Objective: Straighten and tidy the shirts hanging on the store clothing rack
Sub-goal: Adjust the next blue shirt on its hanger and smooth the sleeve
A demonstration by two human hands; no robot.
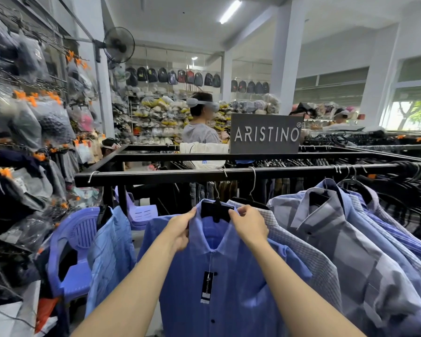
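The left hand (pixel 180 227) and right hand (pixel 247 223) pinch the collar of the soft blue button shirt (pixel 219 276) under the black metal rack rail (pixel 156 177). It looks light and floppy; hold the collar by the black plastic hanger (pixel 215 210).

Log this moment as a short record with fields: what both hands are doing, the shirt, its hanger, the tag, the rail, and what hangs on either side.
left hand: grips the collar's left side
right hand: grips the collar's right side
blue shirt: faces the camera, collar buttoned
black hanger: inside the collar, metal hook reaching up to the rail
black tag: dangles from a string down the placket
black rail: runs across above the shirts
light blue shirt: hangs to the left
checked shirt: hangs right, next behind
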